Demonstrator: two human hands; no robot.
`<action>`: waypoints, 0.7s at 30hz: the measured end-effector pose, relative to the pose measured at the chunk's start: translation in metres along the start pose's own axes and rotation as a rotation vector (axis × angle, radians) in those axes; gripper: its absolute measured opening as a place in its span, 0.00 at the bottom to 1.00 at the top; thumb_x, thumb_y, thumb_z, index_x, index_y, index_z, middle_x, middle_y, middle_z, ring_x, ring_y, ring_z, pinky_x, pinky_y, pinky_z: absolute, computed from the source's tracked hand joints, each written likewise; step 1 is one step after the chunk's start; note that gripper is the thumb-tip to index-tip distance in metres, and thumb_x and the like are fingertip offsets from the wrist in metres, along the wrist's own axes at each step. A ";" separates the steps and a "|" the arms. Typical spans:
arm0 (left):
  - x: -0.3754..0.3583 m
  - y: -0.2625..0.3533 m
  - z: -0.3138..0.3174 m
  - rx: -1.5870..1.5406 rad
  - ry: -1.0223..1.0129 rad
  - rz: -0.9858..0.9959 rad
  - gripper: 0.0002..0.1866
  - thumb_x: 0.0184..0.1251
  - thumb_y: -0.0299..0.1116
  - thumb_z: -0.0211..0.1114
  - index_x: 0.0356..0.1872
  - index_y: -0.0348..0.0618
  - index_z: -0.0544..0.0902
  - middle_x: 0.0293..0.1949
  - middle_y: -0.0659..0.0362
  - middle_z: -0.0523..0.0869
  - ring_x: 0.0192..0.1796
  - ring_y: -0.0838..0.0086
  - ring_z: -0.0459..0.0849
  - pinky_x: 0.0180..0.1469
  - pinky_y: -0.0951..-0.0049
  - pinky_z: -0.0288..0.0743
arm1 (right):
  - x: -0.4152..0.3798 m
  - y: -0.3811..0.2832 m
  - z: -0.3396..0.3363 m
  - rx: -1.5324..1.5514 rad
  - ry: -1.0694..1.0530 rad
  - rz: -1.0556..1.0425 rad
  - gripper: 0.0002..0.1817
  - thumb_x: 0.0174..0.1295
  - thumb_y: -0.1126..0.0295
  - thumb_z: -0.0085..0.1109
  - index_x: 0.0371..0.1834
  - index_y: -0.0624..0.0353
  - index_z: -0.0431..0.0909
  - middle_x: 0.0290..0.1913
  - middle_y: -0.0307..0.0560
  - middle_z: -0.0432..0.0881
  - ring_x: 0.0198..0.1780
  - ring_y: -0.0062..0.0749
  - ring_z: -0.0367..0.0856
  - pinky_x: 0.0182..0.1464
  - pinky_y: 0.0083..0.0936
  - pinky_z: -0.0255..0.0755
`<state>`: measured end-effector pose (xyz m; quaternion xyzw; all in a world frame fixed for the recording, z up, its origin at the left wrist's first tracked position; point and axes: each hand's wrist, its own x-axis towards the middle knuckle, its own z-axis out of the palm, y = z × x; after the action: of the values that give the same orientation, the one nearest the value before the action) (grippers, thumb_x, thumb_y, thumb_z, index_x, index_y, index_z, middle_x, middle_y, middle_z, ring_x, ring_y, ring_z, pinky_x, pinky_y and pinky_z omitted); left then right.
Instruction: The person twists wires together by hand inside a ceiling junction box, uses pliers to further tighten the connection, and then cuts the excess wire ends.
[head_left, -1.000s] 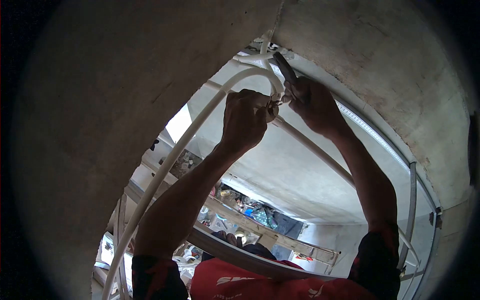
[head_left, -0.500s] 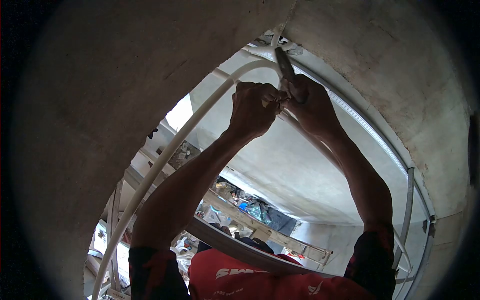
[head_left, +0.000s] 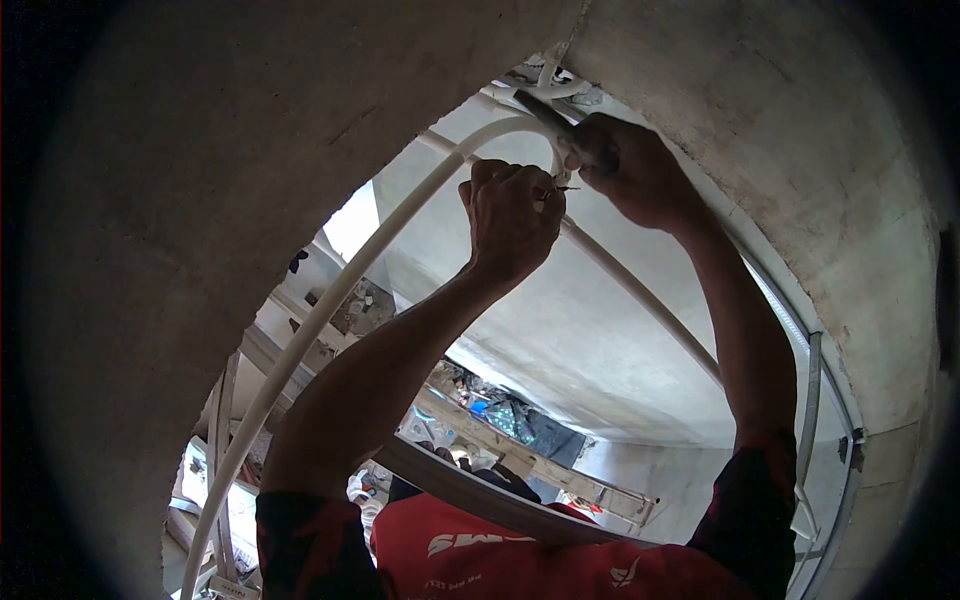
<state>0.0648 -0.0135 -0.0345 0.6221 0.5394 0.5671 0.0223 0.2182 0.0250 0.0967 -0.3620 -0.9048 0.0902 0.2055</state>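
Observation:
My left hand [head_left: 512, 215] is raised overhead, its fingers pinched on a small thin piece, like a nail or bit of wire [head_left: 568, 188], whose tip sticks out to the right. Just up and right of it, my right hand [head_left: 640, 170] is closed round a dark bar-like tool [head_left: 545, 112] that points up and left. Its lower end is hidden in my grip. A white flexible pipe [head_left: 340, 290] rises from the lower left, arches over my left hand and comes down between both hands. Another pale pipe [head_left: 640, 290] runs from behind my left hand toward my right forearm.
A rough concrete slab edge [head_left: 400, 140] hangs close on the left, with more concrete [head_left: 760, 120] at right. A metal channel [head_left: 845, 400] follows the right wall. Below are a wooden ladder-like frame [head_left: 570, 480], dark plastic sheeting [head_left: 550, 437] and scattered debris.
My right hand has moved up and right, away from my left hand, and the tool in it has tilted further left. My left hand stays nearly in place.

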 end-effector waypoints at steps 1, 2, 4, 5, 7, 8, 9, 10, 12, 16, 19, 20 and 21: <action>0.000 0.000 -0.001 -0.004 -0.024 -0.013 0.07 0.64 0.41 0.75 0.32 0.53 0.90 0.37 0.63 0.91 0.53 0.63 0.78 0.56 0.55 0.66 | 0.000 -0.004 0.003 0.000 0.001 -0.002 0.10 0.70 0.71 0.65 0.50 0.61 0.83 0.40 0.57 0.90 0.42 0.46 0.90 0.46 0.41 0.81; 0.000 0.000 -0.001 -0.003 -0.026 -0.013 0.07 0.64 0.41 0.75 0.32 0.53 0.90 0.37 0.63 0.91 0.53 0.63 0.78 0.56 0.55 0.66 | 0.000 -0.007 0.008 0.038 -0.010 0.007 0.08 0.71 0.72 0.64 0.49 0.62 0.83 0.39 0.57 0.90 0.41 0.47 0.90 0.45 0.41 0.81; 0.001 0.002 -0.003 -0.011 -0.031 -0.018 0.06 0.63 0.39 0.74 0.32 0.51 0.90 0.38 0.61 0.91 0.53 0.63 0.79 0.57 0.54 0.68 | 0.000 -0.004 0.015 0.078 -0.019 0.023 0.07 0.72 0.73 0.62 0.49 0.62 0.83 0.39 0.57 0.90 0.41 0.47 0.91 0.45 0.41 0.81; 0.001 0.002 -0.005 -0.012 -0.038 -0.018 0.06 0.63 0.39 0.74 0.32 0.51 0.90 0.38 0.61 0.91 0.53 0.63 0.79 0.57 0.54 0.68 | 0.000 0.002 0.020 0.046 -0.010 -0.013 0.07 0.73 0.72 0.63 0.49 0.62 0.84 0.38 0.57 0.90 0.41 0.47 0.91 0.45 0.41 0.81; 0.003 0.003 -0.010 -0.023 -0.079 -0.057 0.07 0.63 0.39 0.74 0.35 0.49 0.92 0.39 0.58 0.91 0.56 0.62 0.80 0.60 0.54 0.71 | -0.001 0.006 0.024 0.015 -0.001 -0.047 0.07 0.73 0.72 0.63 0.50 0.61 0.84 0.38 0.56 0.90 0.41 0.47 0.91 0.45 0.41 0.82; 0.004 0.004 -0.013 -0.024 -0.084 -0.058 0.07 0.63 0.39 0.74 0.35 0.49 0.92 0.39 0.58 0.91 0.56 0.62 0.80 0.60 0.54 0.71 | -0.003 0.007 0.024 0.025 0.011 -0.049 0.08 0.73 0.71 0.63 0.51 0.61 0.84 0.38 0.55 0.90 0.41 0.47 0.91 0.45 0.41 0.82; 0.005 0.004 -0.015 -0.050 -0.109 -0.088 0.08 0.63 0.39 0.74 0.36 0.49 0.93 0.40 0.57 0.91 0.56 0.61 0.81 0.61 0.55 0.73 | -0.004 0.007 0.023 0.033 0.023 -0.053 0.09 0.73 0.71 0.64 0.52 0.60 0.85 0.38 0.55 0.90 0.41 0.46 0.91 0.45 0.41 0.82; 0.006 0.004 -0.017 -0.075 -0.134 -0.118 0.09 0.63 0.40 0.74 0.38 0.48 0.94 0.40 0.56 0.92 0.56 0.60 0.82 0.62 0.56 0.74 | -0.005 0.007 0.022 0.034 0.024 -0.049 0.09 0.73 0.71 0.64 0.52 0.60 0.85 0.38 0.55 0.90 0.41 0.46 0.91 0.45 0.41 0.82; 0.007 -0.004 -0.014 -0.182 -0.151 -0.134 0.08 0.66 0.42 0.71 0.34 0.54 0.95 0.36 0.65 0.91 0.59 0.62 0.76 0.63 0.55 0.64 | -0.010 0.006 0.020 0.112 0.018 -0.003 0.10 0.72 0.71 0.65 0.53 0.58 0.85 0.39 0.55 0.91 0.41 0.47 0.91 0.46 0.40 0.82; 0.009 -0.009 -0.013 -0.171 -0.177 -0.108 0.08 0.65 0.41 0.73 0.36 0.51 0.95 0.39 0.59 0.92 0.57 0.62 0.80 0.63 0.57 0.70 | -0.017 0.004 0.023 0.082 0.086 -0.040 0.12 0.70 0.70 0.67 0.53 0.60 0.85 0.39 0.56 0.91 0.42 0.46 0.91 0.46 0.40 0.83; 0.008 -0.008 -0.012 -0.108 -0.137 -0.091 0.08 0.63 0.39 0.74 0.37 0.48 0.94 0.41 0.53 0.92 0.54 0.60 0.84 0.62 0.57 0.77 | -0.010 -0.004 0.034 0.075 0.066 0.111 0.12 0.68 0.71 0.70 0.51 0.60 0.85 0.40 0.52 0.91 0.41 0.40 0.90 0.47 0.36 0.82; 0.008 -0.008 -0.013 -0.093 -0.139 -0.106 0.08 0.63 0.39 0.74 0.37 0.48 0.94 0.41 0.53 0.91 0.54 0.60 0.84 0.62 0.57 0.77 | -0.009 -0.006 0.038 0.055 0.081 0.110 0.12 0.67 0.70 0.71 0.50 0.61 0.85 0.40 0.53 0.91 0.40 0.42 0.91 0.47 0.37 0.82; 0.007 -0.009 -0.012 -0.091 -0.141 -0.106 0.08 0.63 0.39 0.74 0.37 0.48 0.94 0.41 0.53 0.91 0.54 0.60 0.84 0.62 0.57 0.77 | -0.007 -0.008 0.041 0.034 0.095 0.108 0.12 0.66 0.69 0.72 0.49 0.61 0.85 0.39 0.54 0.91 0.40 0.43 0.91 0.46 0.38 0.82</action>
<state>0.0491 -0.0119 -0.0310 0.6294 0.5423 0.5438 0.1182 0.2000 0.0133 0.0604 -0.4109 -0.8714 0.0991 0.2491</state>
